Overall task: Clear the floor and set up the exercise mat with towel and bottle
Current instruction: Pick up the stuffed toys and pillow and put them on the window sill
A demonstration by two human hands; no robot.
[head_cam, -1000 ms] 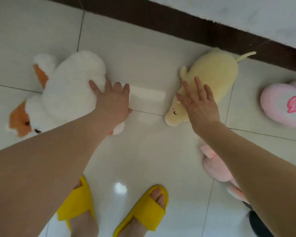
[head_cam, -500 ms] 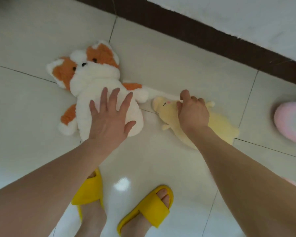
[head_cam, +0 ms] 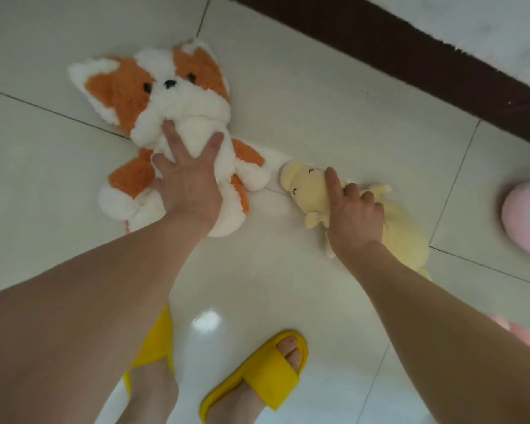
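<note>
Left hand (head_cam: 190, 182): spread, palm down on the chest of the fox plush (head_cam: 166, 130), thumb and forefinger digging into the white pile under its chin; a grip being taken, not a lift, as far as can be told. Fox plush lies face up on the floor (head_cam: 334, 96), head toward the dark skirting (head_cam: 410, 53).

Right hand (head_cam: 354, 215): fingers curled onto the yellow plush (head_cam: 306, 185), forefinger stretched along its head. Whether the curled fingers have actually closed on fabric cannot be told. Yellow plush lies on its side just beside the fox plush, the two nearly touching.

Other items on floor: pink cushion (head_cam: 525, 221) at the right edge, blurred, well apart from the yellow plush; a second pink plush (head_cam: 520, 330) at the lower right, mostly hidden behind the right forearm. Yellow slippers (head_cam: 257, 367) on the person's feet, near edge of view.

Task items: mat, towel, bottle — none in view; location unknown.

Progress, judged: very early. Clearing stage only. Four soft items remain on the floor, two under hand and none removed from it. Outstanding: lift and remove both plushes, remove the pink items, then fetch and lay the mat, place towel and bottle.
</note>
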